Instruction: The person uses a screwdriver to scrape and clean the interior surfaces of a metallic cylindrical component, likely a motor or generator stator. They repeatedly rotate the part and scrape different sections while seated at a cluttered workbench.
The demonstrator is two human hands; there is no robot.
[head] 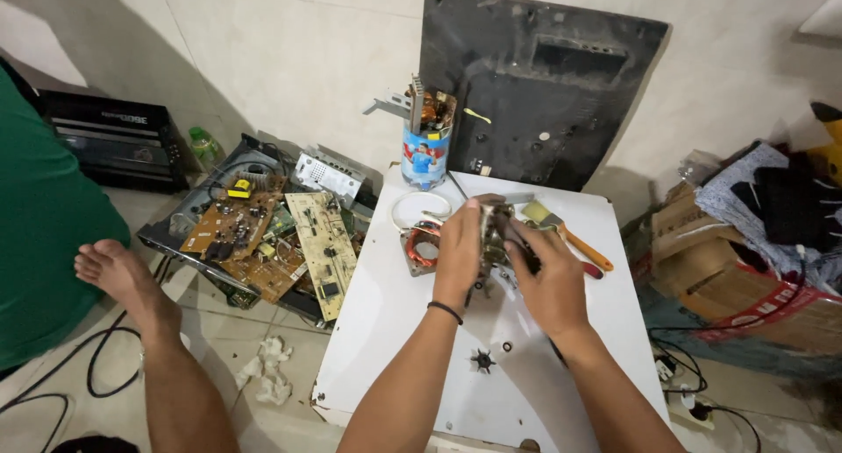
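Looks like home electronics repair corner, floor-level setup, not proper shop. Tiled floor and tiled wall, low white table (386, 330) as bench. Heap of bare circuit boards (272, 238) at 9 o'clock, dumped in open chassis. Black TV back cover (535, 85) leaning on wall at 12. Cup of tools and parts (426, 142) beside it. Black amplifier box (114, 137) at 10. Cardboard boxes with clothes (745, 251) at 3, power strip and loose cables on floor at 4.

Metal part (495, 238) mostly hidden between hands; green-shirted person (44, 234) cut off left.
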